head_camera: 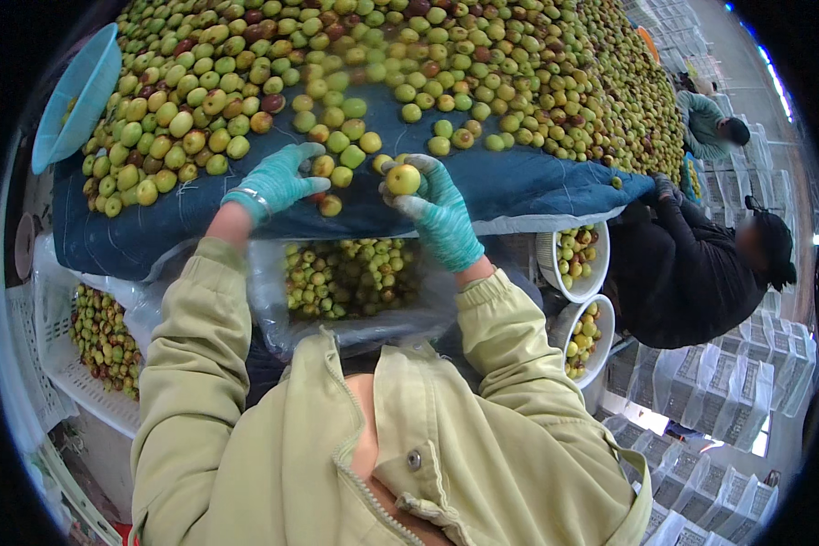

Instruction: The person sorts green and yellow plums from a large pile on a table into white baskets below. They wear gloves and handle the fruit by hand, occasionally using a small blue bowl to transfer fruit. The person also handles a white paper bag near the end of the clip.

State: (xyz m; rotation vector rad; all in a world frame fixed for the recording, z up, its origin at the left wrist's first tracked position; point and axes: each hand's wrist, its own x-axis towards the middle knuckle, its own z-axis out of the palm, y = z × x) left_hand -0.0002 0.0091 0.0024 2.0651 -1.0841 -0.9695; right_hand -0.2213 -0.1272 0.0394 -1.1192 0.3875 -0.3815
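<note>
Both hands wear teal knit gloves with greyish fingertips. My right hand (436,205) holds a yellow-green jujube-like fruit (403,179) between thumb and fingers, with another small yellow fruit partly hidden behind it. My left hand (276,179) reaches over the blue cloth (198,228), fingers apart, beside a few loose green and reddish fruits (322,166); its fingertips are near or against them. A great heap of the same fruit (450,48) covers the far part of the cloth. Below my hands, a plastic-lined container (266,300) holds more fruit.
A light-blue plastic basin (75,102) stands at the far left. A white crate (95,406) of fruit is at lower left. Two white baskets (604,263) (607,341) of fruit stand at right, beside a person in black (689,273). Another person (706,126) sits farther off, near stacked crates (716,382).
</note>
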